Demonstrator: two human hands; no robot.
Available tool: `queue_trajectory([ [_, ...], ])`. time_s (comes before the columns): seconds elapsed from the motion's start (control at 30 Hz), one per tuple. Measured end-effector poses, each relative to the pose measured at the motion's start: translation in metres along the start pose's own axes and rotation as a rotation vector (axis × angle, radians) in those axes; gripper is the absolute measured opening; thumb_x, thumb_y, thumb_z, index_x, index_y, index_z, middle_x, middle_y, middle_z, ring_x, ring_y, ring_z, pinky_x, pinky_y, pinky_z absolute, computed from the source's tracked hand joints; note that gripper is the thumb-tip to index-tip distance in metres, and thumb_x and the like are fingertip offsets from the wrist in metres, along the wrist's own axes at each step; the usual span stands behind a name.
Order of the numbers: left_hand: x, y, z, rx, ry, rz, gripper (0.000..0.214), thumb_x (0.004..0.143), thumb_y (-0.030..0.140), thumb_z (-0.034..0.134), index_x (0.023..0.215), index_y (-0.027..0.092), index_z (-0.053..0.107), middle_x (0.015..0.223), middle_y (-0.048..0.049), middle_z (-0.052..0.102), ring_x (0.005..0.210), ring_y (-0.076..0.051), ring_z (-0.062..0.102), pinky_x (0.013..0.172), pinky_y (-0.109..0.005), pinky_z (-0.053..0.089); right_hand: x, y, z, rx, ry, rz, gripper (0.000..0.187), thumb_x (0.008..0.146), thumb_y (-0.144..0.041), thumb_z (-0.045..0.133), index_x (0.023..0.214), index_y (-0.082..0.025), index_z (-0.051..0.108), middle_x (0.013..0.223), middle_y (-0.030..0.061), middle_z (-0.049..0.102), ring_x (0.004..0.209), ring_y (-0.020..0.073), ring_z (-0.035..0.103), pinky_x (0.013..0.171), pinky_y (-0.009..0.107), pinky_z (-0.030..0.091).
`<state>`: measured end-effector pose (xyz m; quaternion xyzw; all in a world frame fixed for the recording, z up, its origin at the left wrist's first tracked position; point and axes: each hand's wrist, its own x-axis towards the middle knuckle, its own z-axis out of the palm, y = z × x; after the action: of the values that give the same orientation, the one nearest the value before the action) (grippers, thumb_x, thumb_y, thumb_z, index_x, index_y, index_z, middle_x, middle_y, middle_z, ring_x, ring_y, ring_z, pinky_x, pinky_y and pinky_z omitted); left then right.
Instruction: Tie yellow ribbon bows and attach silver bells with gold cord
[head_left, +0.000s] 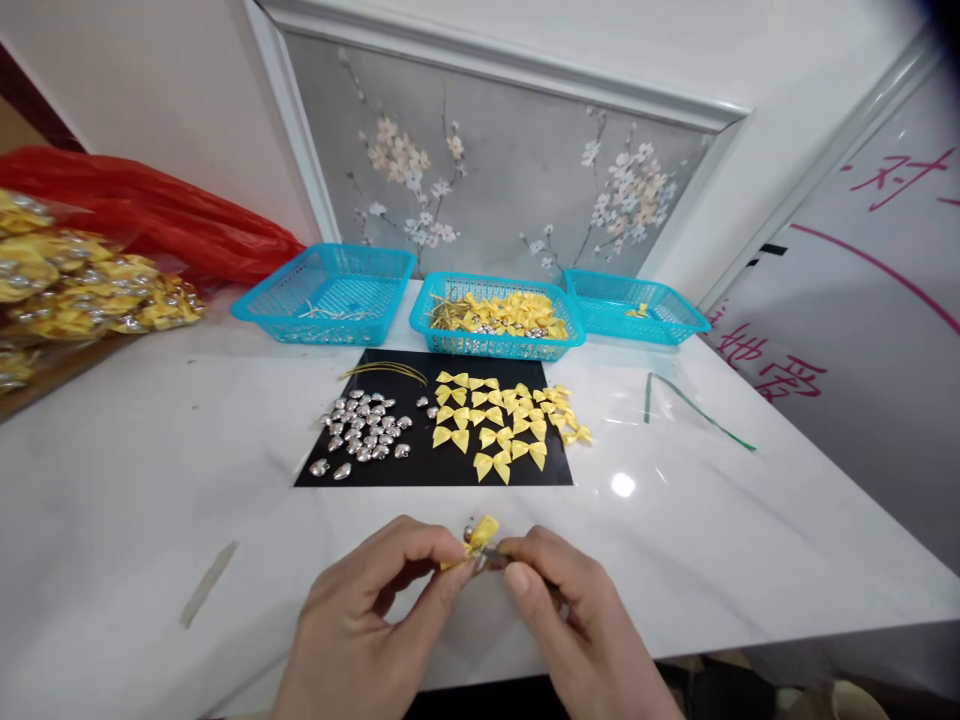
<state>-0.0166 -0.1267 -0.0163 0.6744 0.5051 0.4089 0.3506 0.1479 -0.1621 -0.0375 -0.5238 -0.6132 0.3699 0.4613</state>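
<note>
My left hand (386,595) is closed in a pinch around a yellow ribbon bow (484,530) near the table's front. A silver bead shows beside the bow's loop, partly covered by my fingertips. My right hand (559,600) is closed on a small dark metal tool (493,554) whose tip touches the bow; most of the tool is hidden in the fingers. Beyond both hands lies a black mat (420,470). Silver heart-shaped beads (367,425) are spread on its left part, yellow bows (491,465) on its right part and past its edge.
Gold wires (386,368) lie at the mat's back edge. Three blue baskets stand behind: one with white strips (322,332), one full of bows (495,350), one with a few yellow pieces (637,328). Bagged bows (97,280) sit left; a green strip (705,415) lies right.
</note>
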Motion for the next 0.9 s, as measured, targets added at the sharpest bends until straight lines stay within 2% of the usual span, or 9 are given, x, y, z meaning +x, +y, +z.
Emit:
queue_trajectory([
  [0.1, 0.0020, 0.0013, 0.0016, -0.021, 0.008, 0.002, 0.006, 0.077, 0.027, 0.067, 0.071, 0.027, 0.065, 0.070, 0.0060, 0.068, 0.064, -0.013, 0.064, 0.059, -0.018, 0.050, -0.0013, 0.0006, 0.0000, -0.046, 0.042, -0.079, 0.028, 0.094, -0.036, 0.045, 0.104, -0.022, 0.066, 0.074, 0.0025, 0.058, 0.065, 0.0152, 0.056, 0.055, 0.023, 0.043],
  [0.37, -0.0006, 0.0011, -0.0009, 0.004, -0.021, 0.016, 0.008, 0.079, 0.027, 0.065, 0.071, 0.026, 0.065, 0.070, 0.0059, 0.068, 0.064, -0.013, 0.063, 0.057, -0.018, 0.048, -0.0026, -0.0040, 0.0018, -0.003, 0.063, -0.039, 0.030, 0.095, -0.041, 0.044, 0.103, -0.025, 0.069, 0.071, 0.0019, 0.060, 0.060, 0.0151, 0.055, 0.051, 0.024, 0.040],
  [0.57, -0.0029, 0.0001, -0.0014, 0.030, -0.043, 0.021, 0.009, 0.080, 0.028, 0.065, 0.072, 0.027, 0.064, 0.071, 0.0054, 0.068, 0.066, -0.014, 0.063, 0.055, -0.019, 0.046, 0.0007, -0.0064, 0.0007, 0.070, -0.030, 0.109, 0.034, 0.095, -0.044, 0.042, 0.096, -0.021, 0.068, 0.080, 0.0033, 0.061, 0.067, 0.0153, 0.052, 0.056, 0.025, 0.037],
  [0.7, -0.0020, 0.0025, 0.0000, 0.036, -0.042, 0.009, 0.010, 0.080, 0.029, 0.065, 0.070, 0.026, 0.064, 0.071, 0.0049, 0.068, 0.066, -0.014, 0.062, 0.055, -0.019, 0.045, 0.0018, -0.0051, -0.0001, 0.112, -0.112, 0.172, 0.040, 0.095, -0.047, 0.039, 0.090, -0.017, 0.066, 0.073, 0.0020, 0.055, 0.065, 0.0140, 0.046, 0.057, 0.025, 0.035],
  [0.8, 0.0003, 0.0047, 0.0004, 0.005, -0.038, -0.022, 0.011, 0.079, 0.029, 0.066, 0.069, 0.026, 0.065, 0.070, 0.0045, 0.068, 0.065, -0.014, 0.062, 0.056, -0.019, 0.046, 0.0008, -0.0052, 0.0005, 0.141, -0.097, 0.192, 0.039, 0.095, -0.048, 0.040, 0.092, -0.017, 0.065, 0.073, 0.0018, 0.056, 0.070, 0.0150, 0.050, 0.062, 0.025, 0.040],
  [0.9, 0.0032, 0.0047, -0.0012, -0.085, -0.042, -0.100, 0.010, 0.077, 0.030, 0.068, 0.068, 0.025, 0.064, 0.066, 0.0044, 0.065, 0.063, -0.014, 0.061, 0.059, -0.019, 0.048, -0.0004, -0.0025, -0.0037, 0.127, -0.019, 0.183, 0.036, 0.095, -0.046, 0.041, 0.101, -0.019, 0.064, 0.082, 0.0035, 0.061, 0.082, 0.0180, 0.058, 0.069, 0.025, 0.045],
])
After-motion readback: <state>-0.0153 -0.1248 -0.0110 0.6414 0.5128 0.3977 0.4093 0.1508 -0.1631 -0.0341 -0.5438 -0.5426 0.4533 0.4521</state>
